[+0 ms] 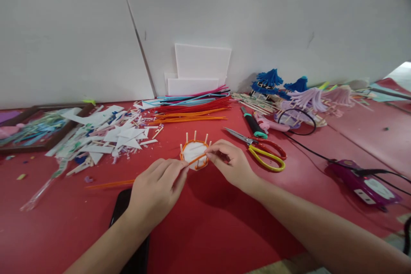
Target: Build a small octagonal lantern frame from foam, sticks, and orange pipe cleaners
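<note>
Between my two hands runs an orange pipe cleaner (197, 159), pinched at both ends of the short stretch that shows. My left hand (159, 184) has its fingers closed on it, and an orange length sticks out to the left behind that hand, perhaps the same piece. My right hand (231, 163) pinches the other end between thumb and fingertips. Just behind the pinched stretch stands a small white round base (193, 150) with an orange edge and several short upright sticks around its rim. The front of the base is partly covered by the pipe cleaner and my fingers.
Scissors (261, 150), a utility knife (253, 123) and a pink glue gun (271, 125) lie to the right, near a purple power strip (364, 182). Pipe cleaners (192, 109) lie behind, white scraps (118, 132) left. A phone (136, 246) is under my left forearm.
</note>
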### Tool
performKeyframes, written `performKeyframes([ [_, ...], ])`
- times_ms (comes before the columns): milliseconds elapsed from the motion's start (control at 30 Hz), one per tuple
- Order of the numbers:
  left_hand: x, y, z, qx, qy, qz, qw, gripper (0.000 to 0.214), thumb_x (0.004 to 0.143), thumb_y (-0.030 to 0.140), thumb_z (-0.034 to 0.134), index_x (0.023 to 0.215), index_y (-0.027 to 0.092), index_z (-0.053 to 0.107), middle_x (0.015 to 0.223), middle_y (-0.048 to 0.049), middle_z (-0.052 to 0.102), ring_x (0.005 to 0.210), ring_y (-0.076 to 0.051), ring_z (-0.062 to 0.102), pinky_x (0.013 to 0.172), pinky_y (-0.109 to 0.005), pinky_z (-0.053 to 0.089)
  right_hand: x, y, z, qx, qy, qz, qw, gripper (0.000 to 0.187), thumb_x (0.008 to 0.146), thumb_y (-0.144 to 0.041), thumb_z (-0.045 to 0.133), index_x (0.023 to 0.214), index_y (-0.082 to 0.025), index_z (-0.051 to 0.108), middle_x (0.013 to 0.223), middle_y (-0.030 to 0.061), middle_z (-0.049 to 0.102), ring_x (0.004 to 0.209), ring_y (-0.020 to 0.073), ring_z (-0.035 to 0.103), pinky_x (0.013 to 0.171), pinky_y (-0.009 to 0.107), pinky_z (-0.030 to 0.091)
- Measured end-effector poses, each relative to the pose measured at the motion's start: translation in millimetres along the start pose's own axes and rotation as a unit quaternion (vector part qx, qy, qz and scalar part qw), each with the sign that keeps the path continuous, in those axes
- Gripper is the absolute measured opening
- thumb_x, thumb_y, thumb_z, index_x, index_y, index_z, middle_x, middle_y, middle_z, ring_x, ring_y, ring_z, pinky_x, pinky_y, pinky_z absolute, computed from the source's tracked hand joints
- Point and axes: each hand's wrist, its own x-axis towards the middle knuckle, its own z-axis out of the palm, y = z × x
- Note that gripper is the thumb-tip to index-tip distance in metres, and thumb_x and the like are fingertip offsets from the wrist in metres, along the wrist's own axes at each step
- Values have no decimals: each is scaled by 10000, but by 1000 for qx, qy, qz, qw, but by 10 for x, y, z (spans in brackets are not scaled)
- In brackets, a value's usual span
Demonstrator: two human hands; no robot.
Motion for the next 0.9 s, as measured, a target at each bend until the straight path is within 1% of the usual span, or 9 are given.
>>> performKeyframes([
  [167, 2, 2, 0, -6, 5, 19, 1000, 110, 881, 179, 546, 926, 168, 647, 815, -24, 731, 707, -167, 656, 695, -291, 497, -22, 28, 17, 29, -5, 15, 999, 120, 855, -243, 557, 843, -193, 666, 796, 42, 634, 651, 125, 572, 568, 243, 454],
  [433, -9, -16, 26, -10, -9, -7, 1000, 95, 872, 202, 568, 915, 190, 653, 839, -17, 731, 740, -170, 660, 689, -285, 494, -36, 59, 42, 43, 5, 25, 999, 112, 846, -258, 574, 851, -196, 668, 814, 37, 634, 671, 123, 589, 571, 234, 461],
  [600, -5, -18, 36, -6, -9, -6, 1000, 100, 873, 201, 559, 886, 185, 657, 823, -21, 732, 733, -170, 662, 692, -285, 498, -50, 72, 52, 50, 3, 27, 998, 107, 847, -259, 578, 865, -202, 667, 827, 39, 635, 695, 126, 594, 592, 240, 475],
  [900, -9, -19, 36, 3, -4, 3, 1000, 110, 869, 202, 563, 896, 186, 668, 811, -20, 731, 709, -169, 656, 661, -281, 494, -68, 80, 35, 60, 5, 43, 997, 127, 847, -278, 574, 882, -201, 668, 847, 54, 649, 706, 141, 620, 604, 258, 508],
])
